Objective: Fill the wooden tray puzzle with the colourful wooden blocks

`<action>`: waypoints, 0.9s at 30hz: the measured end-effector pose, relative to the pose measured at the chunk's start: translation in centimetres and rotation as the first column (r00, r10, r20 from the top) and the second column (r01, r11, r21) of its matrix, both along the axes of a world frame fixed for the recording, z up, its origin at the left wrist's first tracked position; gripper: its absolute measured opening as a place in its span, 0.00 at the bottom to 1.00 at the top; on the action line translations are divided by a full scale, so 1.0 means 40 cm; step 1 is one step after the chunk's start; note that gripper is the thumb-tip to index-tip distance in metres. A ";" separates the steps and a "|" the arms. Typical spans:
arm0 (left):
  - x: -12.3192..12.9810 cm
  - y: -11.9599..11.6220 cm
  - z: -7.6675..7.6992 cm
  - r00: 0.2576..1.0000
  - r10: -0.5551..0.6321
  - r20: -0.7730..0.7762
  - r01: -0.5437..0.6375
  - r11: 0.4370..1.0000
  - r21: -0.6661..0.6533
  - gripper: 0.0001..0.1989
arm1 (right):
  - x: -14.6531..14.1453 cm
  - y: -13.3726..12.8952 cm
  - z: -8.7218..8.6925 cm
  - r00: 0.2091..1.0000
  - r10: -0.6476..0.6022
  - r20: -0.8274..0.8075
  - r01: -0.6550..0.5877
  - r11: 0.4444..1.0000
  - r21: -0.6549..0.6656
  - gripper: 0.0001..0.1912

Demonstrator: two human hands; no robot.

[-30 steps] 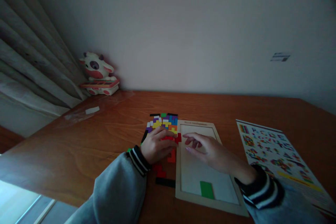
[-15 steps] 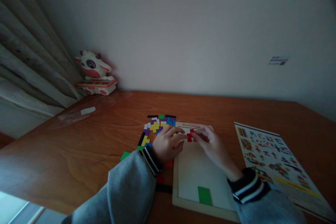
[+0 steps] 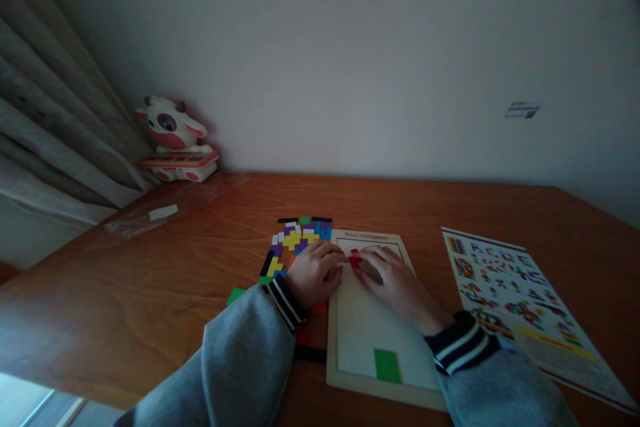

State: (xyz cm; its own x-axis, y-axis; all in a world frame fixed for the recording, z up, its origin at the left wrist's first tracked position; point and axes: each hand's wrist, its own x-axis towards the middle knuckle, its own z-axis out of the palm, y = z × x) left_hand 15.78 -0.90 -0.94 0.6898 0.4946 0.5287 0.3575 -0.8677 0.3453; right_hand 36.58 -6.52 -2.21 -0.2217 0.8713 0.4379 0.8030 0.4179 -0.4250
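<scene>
Red piece between two hands at the far-left part of the board

Counted from where I stand: two hands, one framed board, one printed sheet, one cow toy and one wall label. Within the frame I find one red piece and one green piece, the latter flat near the near edge. Left of the board lies a spread of coloured pieces; part is covered by the left hand, so no full count can be given. Two black bars and a small green block between them form its far edge; one black bar lies at its near end.

The red piece is just left of the right hand, at its fingertips, and just right of the left hand. The right hand grasps the red piece between thumb and fingers. The left hand is curled, its index fingertip at the piece's left side; whether it grips anything I cannot tell. The printed sheet lies right of the board on the tabletop; the cow toy stands far left.
</scene>
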 end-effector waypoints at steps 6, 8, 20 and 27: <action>-0.001 0.000 -0.005 1.000 -0.013 -0.024 0.012 1.000 -0.026 0.11 | -0.001 -0.006 0.008 1.000 0.016 0.016 -0.016 1.000 -0.009 0.16; -0.002 0.001 -0.007 0.999 -0.014 -0.033 0.013 0.999 -0.030 0.11 | 0.000 -0.008 0.010 1.000 0.018 0.013 -0.018 0.999 -0.030 0.18; -0.003 0.006 -0.021 0.997 -0.024 -0.072 0.022 0.999 -0.039 0.09 | 0.006 0.001 -0.015 0.980 0.008 0.199 0.014 0.994 -0.108 0.26; -0.002 0.008 -0.020 0.995 -0.007 -0.100 0.005 1.000 -0.028 0.09 | -0.001 0.000 0.001 0.971 -0.031 0.236 0.067 0.987 -0.145 0.23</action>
